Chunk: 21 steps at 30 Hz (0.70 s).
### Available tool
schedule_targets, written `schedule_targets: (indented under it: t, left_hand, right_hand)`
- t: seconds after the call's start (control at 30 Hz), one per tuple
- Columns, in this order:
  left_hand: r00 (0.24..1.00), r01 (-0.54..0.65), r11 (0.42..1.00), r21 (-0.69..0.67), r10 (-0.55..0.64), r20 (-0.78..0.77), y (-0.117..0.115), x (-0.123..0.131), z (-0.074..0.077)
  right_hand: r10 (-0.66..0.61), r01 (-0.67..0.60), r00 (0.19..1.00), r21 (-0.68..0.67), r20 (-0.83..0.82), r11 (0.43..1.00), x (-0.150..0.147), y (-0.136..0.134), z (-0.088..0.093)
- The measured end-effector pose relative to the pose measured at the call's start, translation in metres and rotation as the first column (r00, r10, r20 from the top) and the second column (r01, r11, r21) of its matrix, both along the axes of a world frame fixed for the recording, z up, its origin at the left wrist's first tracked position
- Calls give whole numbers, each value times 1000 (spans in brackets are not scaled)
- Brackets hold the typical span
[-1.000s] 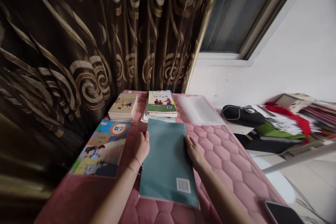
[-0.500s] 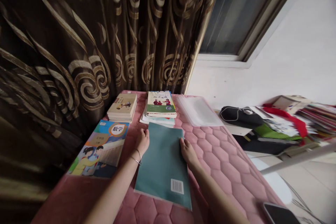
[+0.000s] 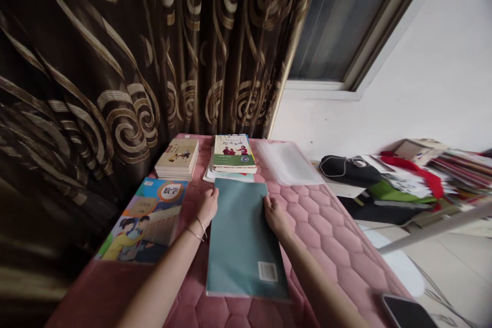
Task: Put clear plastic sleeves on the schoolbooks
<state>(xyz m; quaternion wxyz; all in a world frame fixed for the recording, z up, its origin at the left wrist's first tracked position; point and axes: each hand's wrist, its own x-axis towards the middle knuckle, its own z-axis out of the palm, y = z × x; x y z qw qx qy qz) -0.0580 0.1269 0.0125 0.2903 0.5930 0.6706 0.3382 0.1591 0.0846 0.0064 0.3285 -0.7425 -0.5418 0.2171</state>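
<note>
A teal book [image 3: 242, 241] lies back cover up, barcode toward me, on a pink quilted table top [image 3: 319, 230]. My left hand [image 3: 207, 206] grips the book's left edge near its far corner, and a thin bracelet sits on that wrist. My right hand [image 3: 273, 215] grips the right edge near the far corner. Both hands have their fingers curled onto the cover. A colourful illustrated textbook [image 3: 148, 220] lies flat just left of my left hand.
A beige book stack [image 3: 177, 158] and a green-covered book stack [image 3: 233, 154] stand at the far end, with clear plastic sleeves [image 3: 290, 163] to their right. A patterned dark curtain [image 3: 126, 61] hangs behind. A phone [image 3: 407, 311] lies near right. Cluttered desk [image 3: 403, 184] on the right.
The teal book has been turned slightly and now lies straighter, its near end swung right. Both hands stayed on its far edges.
</note>
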Motion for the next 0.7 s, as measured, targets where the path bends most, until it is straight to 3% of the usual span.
schedule_targets:
  t: [0.27, 0.5, 0.7]
  left_hand:
    - [993, -85, 996, -18, 83, -83, -6, 1, -16]
    - [993, -98, 994, -37, 95, -72, 4, 10, -9]
    - [998, -53, 997, -47, 54, 13, 2, 11, -7]
  right_hand:
    - [24, -19, 998, -87, 65, 996, -11, -16, -10]
    - [108, -102, 984, -49, 141, 994, -16, -23, -8]
    - [80, -88, 946, 9, 315, 996, -19, -36, -1]
